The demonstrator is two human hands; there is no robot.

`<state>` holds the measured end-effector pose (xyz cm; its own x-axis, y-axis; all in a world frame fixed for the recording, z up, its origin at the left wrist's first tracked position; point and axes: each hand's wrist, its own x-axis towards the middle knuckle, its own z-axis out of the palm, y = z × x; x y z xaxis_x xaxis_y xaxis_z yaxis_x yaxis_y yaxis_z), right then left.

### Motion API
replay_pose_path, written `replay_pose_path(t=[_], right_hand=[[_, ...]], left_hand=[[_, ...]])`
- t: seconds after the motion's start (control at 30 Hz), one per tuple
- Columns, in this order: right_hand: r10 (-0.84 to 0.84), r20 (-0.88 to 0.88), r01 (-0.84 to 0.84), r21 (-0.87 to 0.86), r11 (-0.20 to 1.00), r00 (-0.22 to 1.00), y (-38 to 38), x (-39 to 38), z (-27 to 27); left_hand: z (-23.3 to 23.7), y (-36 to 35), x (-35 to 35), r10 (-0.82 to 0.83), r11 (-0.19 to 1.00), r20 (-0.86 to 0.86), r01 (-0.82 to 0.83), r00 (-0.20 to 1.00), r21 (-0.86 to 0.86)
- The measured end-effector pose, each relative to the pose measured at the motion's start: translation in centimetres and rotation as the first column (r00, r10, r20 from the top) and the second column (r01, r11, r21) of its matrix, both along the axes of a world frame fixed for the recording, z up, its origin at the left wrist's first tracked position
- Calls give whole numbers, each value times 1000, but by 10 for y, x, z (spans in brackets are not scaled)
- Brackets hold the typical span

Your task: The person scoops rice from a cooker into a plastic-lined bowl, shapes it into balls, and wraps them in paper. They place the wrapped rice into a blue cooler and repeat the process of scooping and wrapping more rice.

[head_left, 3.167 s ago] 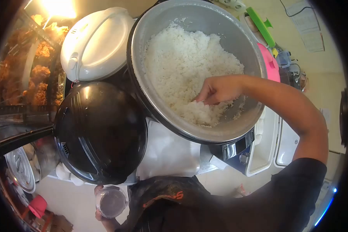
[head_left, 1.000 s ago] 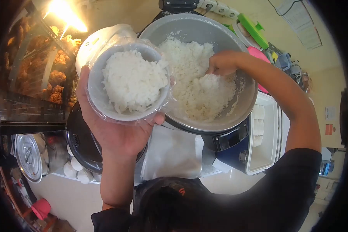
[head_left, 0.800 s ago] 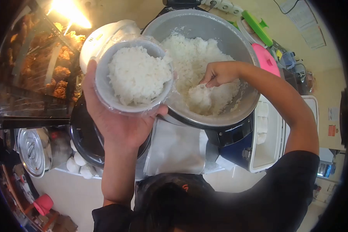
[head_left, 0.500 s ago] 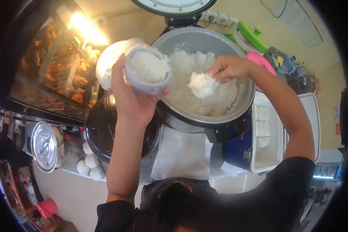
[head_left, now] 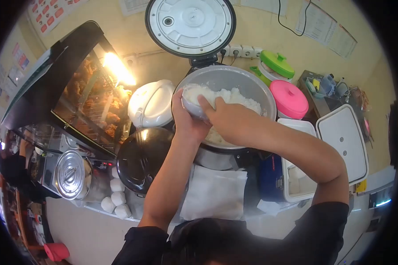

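My left hand is closed around a small pale bowl heaped with white rice, tilted over the big rice cooker. My right hand reaches across from the right, its fingers bent against the rice and rim of the bowl. Whatever those fingers grip is hidden behind the hand. Loose cooked rice lies in the cooker's grey inner pot, partly covered by my right forearm. The cooker's round lid stands raised at the back.
To the left are a lit fried-chicken display case, a white lidded container and a dark round-lidded pot. Wrapping sheets lie in front. A cooler box stands at right. Several white bundles sit front left.
My right hand has moved left from above the cooker, with its white clump of rice, to the bowl. The bowl has shifted right over the pot's edge. The view has tilted up.
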<state>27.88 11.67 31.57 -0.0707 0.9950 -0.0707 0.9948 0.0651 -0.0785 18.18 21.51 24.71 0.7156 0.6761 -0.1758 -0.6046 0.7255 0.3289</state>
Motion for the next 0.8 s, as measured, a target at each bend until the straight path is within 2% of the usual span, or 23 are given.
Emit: replay_pose_path(t=[0.07,0.13,0.23,0.27,0.37,0.47,0.5,0.6,0.7,0.73,0.8], right_hand=[[13,-20,-15,-103,995,1000,-10,-7,10],[37,-34,-40,-83,996,999,-16,-6,4],[120,-19,-120,3,993,993,-27,4,14],[156,-10,-156,42,987,988,-28,6,20],[2,16,-3,67,998,1000,-41,-3,53],[92,142,-101,52,994,986,-50,-23,20],[28,72,-22,-75,997,997,-57,-44,27],[26,-44,-29,-76,997,999,-70,-45,47],[-229,-321,211,-92,973,919,-77,-46,59],[-202,-316,183,-89,979,927,-79,-52,52],[-150,-307,136,-68,988,940,-80,-67,31]], left_hand=[[2,-1,-7,9,1000,-84,-7,996,28],[-6,2,-14,-43,999,-142,44,989,7],[-2,-7,-28,-28,999,-5,28,1000,45],[2,-9,-33,-20,998,-27,21,999,59],[10,-24,-43,13,998,-76,-8,997,64],[13,-35,-48,8,998,-70,-4,998,58],[11,-37,-50,-7,998,-47,10,999,59],[3,-45,-57,7,994,19,-9,1000,109],[9,-54,-64,84,989,47,-89,995,115],[9,-60,-65,115,988,48,-119,992,100],[1,-72,-52,253,948,5,-249,967,199]])
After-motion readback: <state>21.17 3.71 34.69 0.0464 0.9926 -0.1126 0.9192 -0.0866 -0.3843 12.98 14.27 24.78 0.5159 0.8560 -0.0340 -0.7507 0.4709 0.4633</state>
